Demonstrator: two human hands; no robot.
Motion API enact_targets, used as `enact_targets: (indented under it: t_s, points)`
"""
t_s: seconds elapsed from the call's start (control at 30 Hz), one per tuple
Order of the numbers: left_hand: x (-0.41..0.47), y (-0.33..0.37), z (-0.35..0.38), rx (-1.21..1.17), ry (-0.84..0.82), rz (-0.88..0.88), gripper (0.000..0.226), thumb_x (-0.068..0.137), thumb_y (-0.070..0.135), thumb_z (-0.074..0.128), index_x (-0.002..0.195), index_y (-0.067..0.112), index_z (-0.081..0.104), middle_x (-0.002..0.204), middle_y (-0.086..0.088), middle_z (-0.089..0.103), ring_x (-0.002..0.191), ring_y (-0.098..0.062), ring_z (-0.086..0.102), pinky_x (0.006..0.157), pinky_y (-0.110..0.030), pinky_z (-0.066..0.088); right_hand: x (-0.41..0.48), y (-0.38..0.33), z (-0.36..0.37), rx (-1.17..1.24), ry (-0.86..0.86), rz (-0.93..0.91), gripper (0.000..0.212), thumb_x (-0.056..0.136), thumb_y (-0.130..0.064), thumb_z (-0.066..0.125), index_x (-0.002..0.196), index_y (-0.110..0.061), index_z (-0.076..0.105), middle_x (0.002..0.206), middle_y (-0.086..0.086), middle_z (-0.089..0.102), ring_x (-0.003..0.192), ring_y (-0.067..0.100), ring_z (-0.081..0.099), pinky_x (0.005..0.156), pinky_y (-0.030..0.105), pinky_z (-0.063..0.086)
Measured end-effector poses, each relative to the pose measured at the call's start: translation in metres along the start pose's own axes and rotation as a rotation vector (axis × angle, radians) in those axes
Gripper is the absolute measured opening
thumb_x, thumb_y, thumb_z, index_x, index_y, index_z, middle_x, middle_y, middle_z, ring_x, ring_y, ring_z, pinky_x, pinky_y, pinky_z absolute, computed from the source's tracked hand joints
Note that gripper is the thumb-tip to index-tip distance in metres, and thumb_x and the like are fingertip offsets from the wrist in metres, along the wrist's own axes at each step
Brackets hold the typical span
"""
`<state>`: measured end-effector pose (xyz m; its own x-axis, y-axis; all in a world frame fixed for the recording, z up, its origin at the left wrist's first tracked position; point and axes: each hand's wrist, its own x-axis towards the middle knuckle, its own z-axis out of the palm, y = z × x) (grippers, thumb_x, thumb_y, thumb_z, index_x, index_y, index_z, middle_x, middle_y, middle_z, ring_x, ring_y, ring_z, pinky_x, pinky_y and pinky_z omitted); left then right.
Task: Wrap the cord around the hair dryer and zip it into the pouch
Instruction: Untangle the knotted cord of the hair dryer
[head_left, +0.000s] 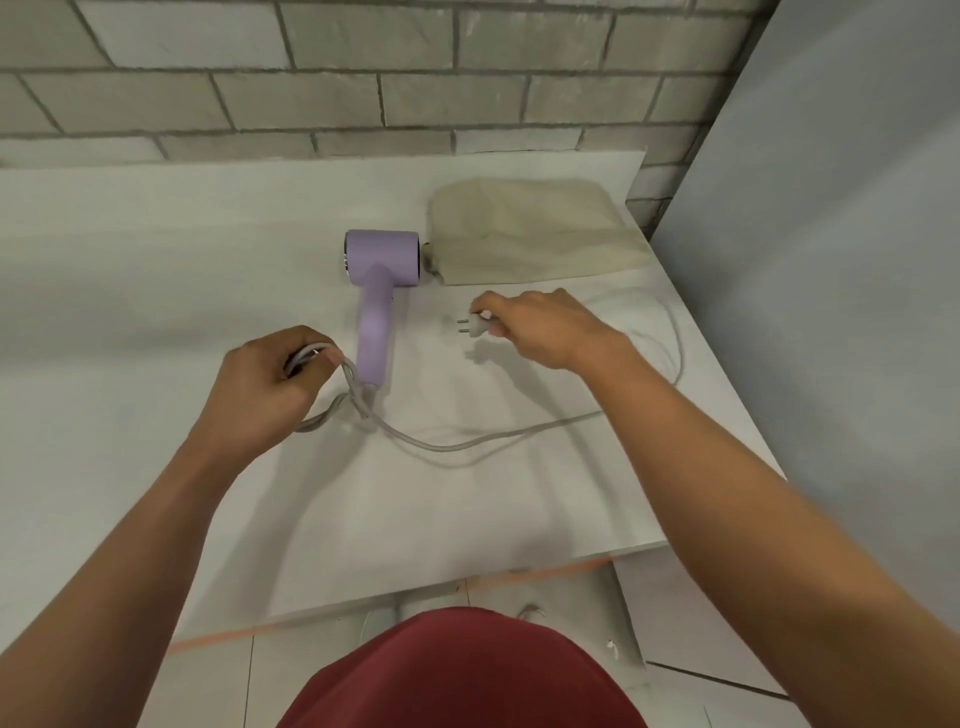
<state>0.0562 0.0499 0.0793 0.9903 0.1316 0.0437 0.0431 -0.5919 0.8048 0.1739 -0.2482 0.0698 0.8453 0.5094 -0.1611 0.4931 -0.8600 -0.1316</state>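
1. The wall (311, 98) behind is grey block with rough mortar lines; the tabletop (156, 270) is a flat, smooth white slab.
2. The pouch (540, 234) is soft beige cloth, roughly rectangular and slightly creased; it lies flat at the far right of the tabletop, its left end just beside the dryer's barrel.
3. The hair dryer (382, 260) is matte lilac plastic with a short, stubby cylinder for a barrel and a rounded handle pointing toward the person; it lies on its side mid-table.
4. The cord (457, 446) is pale grey and smooth; it leaves the handle's base, sags across the table and arcs round the right side.
5. The left hand (265, 384) curls tight round several gathered loops of cord beside the handle's end.
6. The right hand (540, 327) pinches the small white plug (475, 325); its two metal prongs point left.
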Motion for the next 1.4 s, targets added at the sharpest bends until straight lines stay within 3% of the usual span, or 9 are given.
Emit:
enact_targets:
  t_s: [0.2, 0.33, 0.7, 0.77, 0.87, 0.93, 1.07, 1.27, 1.4]
  points:
    - [-0.009, 0.000, -0.006, 0.021, -0.004, 0.003, 0.014, 0.098, 0.022, 0.064, 0.088, 0.022, 0.073, 0.076, 0.009, 0.066, 0.065, -0.007, 0.052, 0.058, -0.012, 0.038, 0.028, -0.021, 0.036, -0.018, -0.004, -0.130, 0.034, 0.112, -0.024, 0.040, 0.140, -0.035, 0.054, 0.124, -0.003, 0.061, 0.122, 0.026, 0.055, 0.121, 0.059, 0.016]
    - [-0.013, 0.002, -0.006, 0.044, -0.054, 0.035, 0.013, 0.099, 0.024, 0.065, 0.089, 0.026, 0.073, 0.076, 0.015, 0.066, 0.066, -0.005, 0.055, 0.062, -0.012, 0.040, 0.027, -0.019, 0.064, 0.013, -0.019, -0.138, 0.035, 0.111, -0.025, 0.045, 0.143, -0.035, 0.055, 0.131, -0.006, 0.064, 0.130, 0.024, 0.052, 0.125, 0.062, 0.007]
    - [-0.008, 0.008, -0.009, -0.078, -0.123, 0.032, 0.015, 0.102, 0.028, 0.061, 0.095, 0.023, 0.074, 0.080, 0.007, 0.065, 0.068, -0.011, 0.051, 0.068, -0.032, 0.045, 0.014, -0.036, 0.110, 0.220, 0.209, -0.144, 0.038, 0.096, -0.007, 0.063, 0.134, -0.010, 0.066, 0.128, 0.010, 0.067, 0.121, 0.034, 0.060, 0.108, 0.051, 0.047]
    - [-0.005, 0.007, -0.013, -0.085, -0.145, 0.025, 0.017, 0.103, 0.030, 0.058, 0.098, 0.025, 0.074, 0.085, -0.003, 0.064, 0.075, -0.025, 0.054, 0.070, -0.038, 0.048, 0.002, -0.045, 0.097, 0.350, 0.295, -0.069, 0.043, 0.099, -0.005, 0.060, 0.142, -0.008, 0.061, 0.142, 0.010, 0.061, 0.135, 0.031, 0.052, 0.118, 0.037, 0.038]
    - [-0.001, 0.008, -0.016, -0.105, -0.177, 0.029, 0.020, 0.104, 0.028, 0.056, 0.098, 0.022, 0.073, 0.088, -0.014, 0.060, 0.074, -0.025, 0.051, 0.069, -0.033, 0.045, -0.026, -0.071, 0.059, 0.803, 0.393, 0.133, 0.032, 0.106, -0.021, 0.059, 0.138, -0.019, 0.066, 0.130, -0.003, 0.070, 0.121, 0.010, 0.063, 0.103, 0.016, 0.044]
    - [0.001, 0.011, -0.015, -0.131, -0.199, 0.040, 0.021, 0.105, 0.026, 0.055, 0.095, 0.021, 0.073, 0.083, -0.010, 0.057, 0.069, -0.011, 0.046, 0.066, -0.026, 0.041, -0.042, -0.093, 0.036, 1.098, 0.334, 0.142, 0.028, 0.105, -0.026, 0.061, 0.133, -0.026, 0.069, 0.113, -0.008, 0.076, 0.104, 0.008, 0.071, 0.091, 0.017, 0.053]
    - [0.005, 0.022, -0.007, -0.196, -0.233, 0.091, 0.022, 0.106, 0.021, 0.054, 0.092, 0.018, 0.070, 0.071, 0.016, 0.055, 0.062, -0.002, 0.047, 0.062, -0.013, 0.040, -0.053, -0.122, 0.029, 1.127, 0.189, 0.032, 0.026, 0.101, -0.020, 0.068, 0.126, -0.026, 0.071, 0.099, -0.013, 0.070, 0.074, 0.006, 0.066, 0.077, 0.021, 0.051]
    - [0.013, 0.024, 0.005, -0.352, -0.286, 0.066, 0.021, 0.104, 0.025, 0.053, 0.099, 0.015, 0.071, 0.081, 0.004, 0.062, 0.073, -0.017, 0.053, 0.073, -0.037, 0.047, -0.054, -0.130, 0.027, 1.315, 0.234, 0.199, 0.014, 0.101, -0.013, 0.068, 0.112, -0.014, 0.076, 0.081, -0.006, 0.067, 0.072, 0.015, 0.070, 0.069, 0.019, 0.054]
    - [0.021, 0.020, 0.009, -0.416, -0.331, -0.017, 0.021, 0.105, 0.016, 0.053, 0.101, 0.010, 0.073, 0.084, 0.001, 0.070, 0.078, -0.017, 0.062, 0.079, -0.041, 0.057, -0.053, -0.133, 0.031, 1.181, 0.337, 0.355, 0.010, 0.101, -0.025, 0.068, 0.098, -0.018, 0.076, 0.086, -0.004, 0.072, 0.073, 0.016, 0.075, 0.074, 0.040, 0.063]
